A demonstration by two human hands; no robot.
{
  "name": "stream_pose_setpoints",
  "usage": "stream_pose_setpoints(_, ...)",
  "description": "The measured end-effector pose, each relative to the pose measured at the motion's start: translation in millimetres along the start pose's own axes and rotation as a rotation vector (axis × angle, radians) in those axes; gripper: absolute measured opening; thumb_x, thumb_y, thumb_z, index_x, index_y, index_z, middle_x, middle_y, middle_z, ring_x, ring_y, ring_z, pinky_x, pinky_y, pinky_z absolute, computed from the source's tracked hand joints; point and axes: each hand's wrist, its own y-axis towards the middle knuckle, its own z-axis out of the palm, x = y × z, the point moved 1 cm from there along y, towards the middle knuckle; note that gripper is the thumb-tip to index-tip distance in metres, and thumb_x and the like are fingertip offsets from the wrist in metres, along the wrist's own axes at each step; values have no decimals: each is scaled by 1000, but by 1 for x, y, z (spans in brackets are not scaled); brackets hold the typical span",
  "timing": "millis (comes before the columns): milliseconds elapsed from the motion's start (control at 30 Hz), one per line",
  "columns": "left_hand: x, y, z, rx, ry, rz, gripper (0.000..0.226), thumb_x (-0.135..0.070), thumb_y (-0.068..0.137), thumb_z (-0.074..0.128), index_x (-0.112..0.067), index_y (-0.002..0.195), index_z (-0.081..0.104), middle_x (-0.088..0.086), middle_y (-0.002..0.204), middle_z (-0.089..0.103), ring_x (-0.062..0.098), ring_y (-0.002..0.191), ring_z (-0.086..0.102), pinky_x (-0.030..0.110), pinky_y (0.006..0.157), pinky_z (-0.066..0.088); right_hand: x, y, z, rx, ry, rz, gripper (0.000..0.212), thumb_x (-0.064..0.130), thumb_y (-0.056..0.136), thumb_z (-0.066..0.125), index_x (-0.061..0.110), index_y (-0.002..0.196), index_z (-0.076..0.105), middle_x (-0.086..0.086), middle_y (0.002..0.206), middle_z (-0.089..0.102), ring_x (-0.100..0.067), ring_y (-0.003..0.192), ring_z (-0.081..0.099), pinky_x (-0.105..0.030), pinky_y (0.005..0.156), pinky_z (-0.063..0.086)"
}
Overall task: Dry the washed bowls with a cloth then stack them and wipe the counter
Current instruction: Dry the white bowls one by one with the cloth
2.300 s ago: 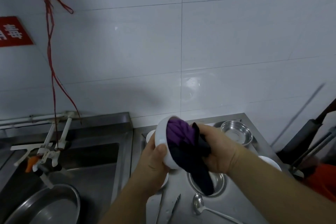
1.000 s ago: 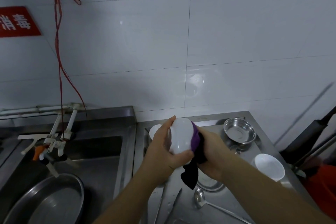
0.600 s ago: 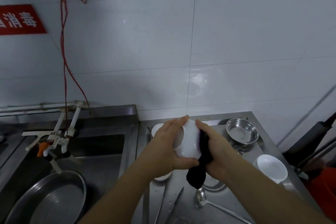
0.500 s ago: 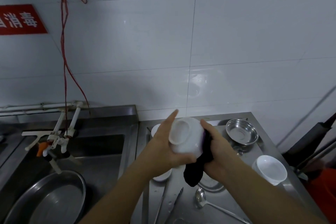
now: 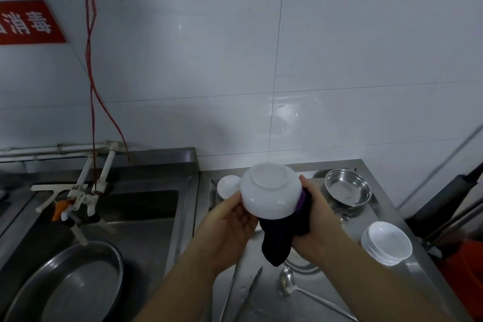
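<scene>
White tiled wall (image 5: 339,47) w/ red sign (image 5: 28,22), steel sink (image 5: 146,214) below.

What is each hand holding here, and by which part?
Left hand holds the upturned white bowl by its lower left side near the rim. Right hand grips the dark cloth against the bowl's right side.

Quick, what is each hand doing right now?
Left hand: holds the upturned white bowl from below.
Right hand: grips the dark cloth against the bowl.

Red sign (image 5: 28,23), taps (image 5: 78,198), ladle (image 5: 287,281), tongs (image 5: 244,293).
</scene>
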Motion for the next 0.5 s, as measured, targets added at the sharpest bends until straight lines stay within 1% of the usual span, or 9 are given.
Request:
stream_pose_setpoints(100, -5, 2, 2, 6, -26, 12, 44, -23, 99, 62, -5, 140, 66, 19, 142, 66, 30, 128, 67, 35, 92, 62, -6, 4, -4, -78, -61, 47, 57, 58, 94, 65, 13, 127, 77, -18, 105, 73, -35, 84, 71, -46, 76, 59)
stream_pose_setpoints(167, -7, 3, 7, -1, -36, 9, 50, -22, 97, 62, -3, 144, 59, 20, 141, 67, 31, 124, 70, 35, 87, 64, -12, 7, -10, -153, -101, 67, 56, 54, 88, 72, 8, 120, 78, -19, 99, 70, -34, 81, 67, -44, 75, 58)
stream_pose_setpoints(200, -8, 3, 9, -2, -39, 8, 53, -22, 96, 63, -4, 145, 57, 21, 140, 67, 32, 122, 71, 36, 85, 64, -15, 9, -12, -191, -118, 78, 52, 50, 84, 76, 6, 111, 81, -18, 97, 70, -34, 81, 68, -44, 76, 58)
stream_pose_setpoints(267, -11, 3, 12, 2, -26, 26, 54, -21, 93, 65, -5, 144, 56, 21, 139, 67, 34, 120, 71, 39, 82, 64, -21, 11, -14, -289, -158, 76, 33, 41, 81, 78, 9, 86, 81, -14, 89, 68, -30, 77, 67, -40, 75, 56)
stream_pose_setpoints(333, -16, 1, 14, 23, 11, 55, 49, -21, 92, 65, -6, 138, 59, 21, 137, 68, 37, 121, 70, 43, 80, 64, -21, 14, -17, -367, -132, 5, 21, 32, 90, 70, 17, 76, 71, -9, 82, 61, -24, 73, 60, -36, 73, 51)
stream_pose_setpoints(367, -18, 0, 14, 26, 43, 72, 45, -21, 90, 66, -7, 133, 61, 20, 135, 70, 37, 119, 70, 44, 79, 64, -17, 15, -17, -371, -106, -53, 20, 29, 96, 63, 20, 79, 65, -6, 81, 59, -22, 73, 59, -35, 73, 49)
stream_pose_setpoints(400, -20, -1, 15, 21, 86, 90, 39, -20, 88, 67, -9, 125, 64, 19, 130, 71, 36, 114, 72, 44, 78, 64, -11, 13, -14, -360, -111, -124, 18, 29, 101, 59, 21, 85, 64, -4, 84, 64, -21, 75, 64, -33, 75, 50)
stream_pose_setpoints(467, -22, -1, 16, -6, 219, 125, 23, -15, 92, 67, -10, 114, 68, 17, 116, 73, 31, 100, 73, 41, 75, 63, 3, 3, -5, -315, -211, -273, 15, 32, 105, 58, 30, 106, 73, -3, 98, 81, -23, 88, 79, -37, 79, 59)
stream_pose_setpoints(500, -21, -1, 16, -21, 298, 136, 16, -11, 97, 65, -10, 113, 68, 15, 111, 73, 29, 96, 72, 39, 75, 63, 8, -3, 2, -263, -283, -360, 19, 31, 106, 58, 37, 111, 75, 2, 104, 82, -20, 93, 80, -37, 77, 62)
